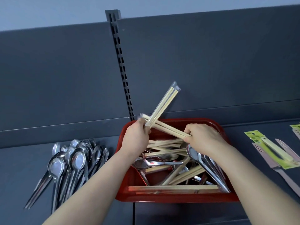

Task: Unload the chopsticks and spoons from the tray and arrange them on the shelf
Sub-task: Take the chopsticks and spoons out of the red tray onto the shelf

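Note:
A red tray (128, 181) sits on the dark shelf (24, 168), filled with wrapped wooden chopsticks (172, 187) and steel spoons (206, 164) in a jumble. My left hand (135, 137) grips the lower end of a wrapped chopstick bundle (162, 104) that points up and to the right above the tray's far rim. My right hand (203, 137) grips one end of a second chopstick bundle (164, 127), which slants up-left and crosses the first near my left hand.
A pile of steel spoons (73, 161) lies on the shelf left of the tray, handles toward me. Packaged knives (272, 151) lie on the shelf at the right. The shelf's dark back panel with a slotted upright (121, 65) rises behind.

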Demonstrator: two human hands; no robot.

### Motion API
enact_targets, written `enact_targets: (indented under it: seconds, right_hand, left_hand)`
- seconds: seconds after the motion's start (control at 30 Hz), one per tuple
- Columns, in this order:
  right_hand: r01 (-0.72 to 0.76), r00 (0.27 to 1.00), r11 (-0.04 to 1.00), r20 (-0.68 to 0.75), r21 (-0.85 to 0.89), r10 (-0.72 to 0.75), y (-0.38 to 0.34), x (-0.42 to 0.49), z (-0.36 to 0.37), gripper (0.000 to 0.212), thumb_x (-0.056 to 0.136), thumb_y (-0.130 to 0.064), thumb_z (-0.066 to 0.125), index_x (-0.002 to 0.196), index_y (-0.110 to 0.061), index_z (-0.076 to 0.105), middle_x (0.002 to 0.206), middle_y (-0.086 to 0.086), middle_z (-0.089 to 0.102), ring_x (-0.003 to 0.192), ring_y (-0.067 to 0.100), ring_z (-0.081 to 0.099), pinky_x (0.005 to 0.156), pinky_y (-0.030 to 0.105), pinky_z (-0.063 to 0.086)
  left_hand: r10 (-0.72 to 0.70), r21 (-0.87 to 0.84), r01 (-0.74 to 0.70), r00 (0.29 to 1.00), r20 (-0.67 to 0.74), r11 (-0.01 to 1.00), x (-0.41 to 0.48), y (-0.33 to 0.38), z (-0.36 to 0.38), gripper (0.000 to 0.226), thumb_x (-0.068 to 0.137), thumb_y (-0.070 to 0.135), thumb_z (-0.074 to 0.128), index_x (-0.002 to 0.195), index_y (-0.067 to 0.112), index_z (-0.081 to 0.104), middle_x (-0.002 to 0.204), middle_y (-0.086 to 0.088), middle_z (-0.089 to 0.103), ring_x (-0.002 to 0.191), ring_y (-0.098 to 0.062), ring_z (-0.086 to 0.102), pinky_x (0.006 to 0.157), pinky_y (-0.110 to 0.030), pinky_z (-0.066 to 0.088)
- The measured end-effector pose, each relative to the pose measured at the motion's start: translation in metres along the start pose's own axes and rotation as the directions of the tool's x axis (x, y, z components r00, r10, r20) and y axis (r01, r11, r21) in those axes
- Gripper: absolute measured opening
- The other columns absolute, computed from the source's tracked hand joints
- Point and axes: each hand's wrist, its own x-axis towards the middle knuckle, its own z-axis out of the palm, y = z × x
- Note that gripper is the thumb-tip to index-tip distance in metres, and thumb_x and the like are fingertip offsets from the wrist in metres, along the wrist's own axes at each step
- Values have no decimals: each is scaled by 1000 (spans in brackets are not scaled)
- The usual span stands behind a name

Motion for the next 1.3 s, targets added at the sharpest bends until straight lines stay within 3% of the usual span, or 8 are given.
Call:
enact_targets:
  seconds: [0.13, 0.27, 0.4, 0.7, 0.83, 1.0, 1.2, 1.3]
  right_hand:
    - [69, 998, 981, -13, 180, -68, -10, -6, 2, 9, 91, -37, 59, 88, -29, 56, 90, -9, 64, 86, 18, 59, 67, 30, 40]
    - [143, 987, 947, 34, 286, -159, -48, -6, 9, 15, 88, -39, 61, 87, -25, 59, 85, -7, 66, 83, 18, 62, 71, 30, 47]
    - [237, 969, 907, -10, 347, -249, -108, -16, 13, 12, 89, -34, 61, 91, -22, 61, 92, -3, 67, 92, 23, 60, 70, 29, 39]
    - [364, 902, 852, 85, 375, -422, -284, -82, 66, 18, 89, -33, 60, 93, -16, 63, 99, 5, 69, 95, 28, 61, 81, 35, 50]
    - [379, 881, 836, 121, 398, -457, -366, -122, 99, 15, 92, -34, 57, 98, -21, 59, 98, -2, 65, 89, 21, 60, 75, 32, 49]
    - [424, 859, 807, 101, 411, -503, -451, -161, 123, 15, 94, -33, 56, 103, -21, 57, 96, -4, 57, 86, 18, 52, 66, 29, 38]
    - [430, 843, 771, 97, 470, -529, -512, -176, 144, 12, 94, -31, 56, 99, -21, 56, 95, -4, 61, 65, 6, 54, 48, 22, 36]
    - [416, 843, 766, 107, 490, -527, -531, -172, 155, 11, 93, -31, 57, 96, -21, 55, 92, -4, 62, 67, 7, 52, 48, 23, 36]
  left_hand:
    - [-71, -95, 62, 993, -95, 994, -8, 1, -18, 10, 92, 12, 48, 86, 15, 56, 77, -1, 66, 75, -27, 64, 69, -43, 53]
    - [-159, -83, 146, 971, -178, 986, -30, -14, -49, 8, 89, 12, 51, 84, 13, 57, 74, 0, 65, 75, -26, 61, 68, -33, 48]
    - [-362, -265, 297, 900, -243, 917, -63, -46, -87, 10, 87, 15, 47, 82, 14, 55, 73, -8, 66, 68, -32, 65, 68, -47, 56]
    - [-603, -333, 514, 746, -281, 791, -175, -172, -203, 9, 88, 9, 49, 92, 10, 57, 82, -6, 66, 73, -24, 65, 73, -46, 59]
    - [-626, -225, 584, 714, -314, 780, -229, -235, -260, 10, 88, 16, 58, 97, 19, 57, 92, 0, 69, 87, -21, 65, 83, -36, 53]
    - [-655, -189, 635, 664, -360, 749, -278, -291, -318, 16, 89, 20, 58, 106, 19, 58, 95, 3, 65, 89, -19, 63, 86, -37, 53]
    - [-700, -221, 676, 601, -387, 703, -298, -337, -360, 13, 89, 21, 58, 101, 22, 58, 90, 3, 67, 81, -14, 64, 80, -39, 55]
    - [-719, -234, 690, 584, -377, 684, -296, -354, -371, 12, 89, 20, 58, 101, 22, 57, 85, 4, 66, 79, -13, 63, 78, -36, 54]
